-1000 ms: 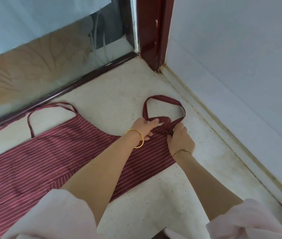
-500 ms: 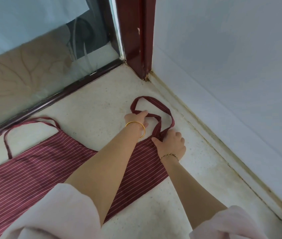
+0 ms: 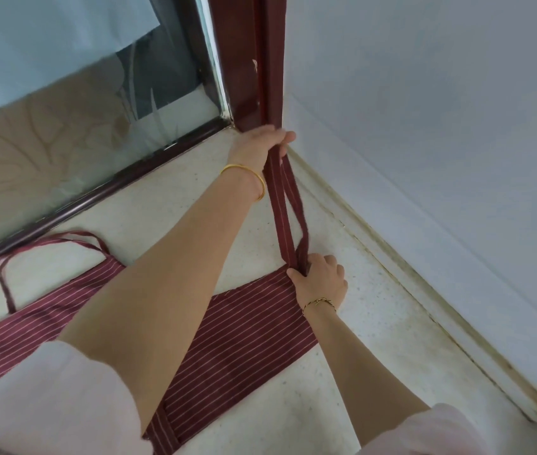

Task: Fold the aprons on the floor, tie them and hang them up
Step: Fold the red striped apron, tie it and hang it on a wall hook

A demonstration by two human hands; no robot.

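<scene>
**Apron strap held taut over a speckled floor**

From the head camera, we look down on a maroon, white-striped apron (image 3: 247, 326) lying flat on the pale floor (image 3: 342, 382), its top edge towards the corner of the room. We see the left hand (image 3: 260, 142) raised near the foot of the dark red door frame (image 3: 247, 60), its fingers curled round the far end of the apron's neck strap (image 3: 282, 208), which runs in two taut bands down to the cloth. The right hand (image 3: 321, 280) rests at the apron's top edge, where its fingers and thumb are clamped on the base of that strap. A gold bangle (image 3: 247, 182) circles the left wrist and a thin bracelet (image 3: 319, 303) the right; pink sleeves (image 3: 47, 405) fill the bottom of the view. A waist tie (image 3: 47, 241) loops loosely on the floor at left, just beside the glass pane (image 3: 80, 119). A white wall (image 3: 425, 126) closes the right side.
</scene>
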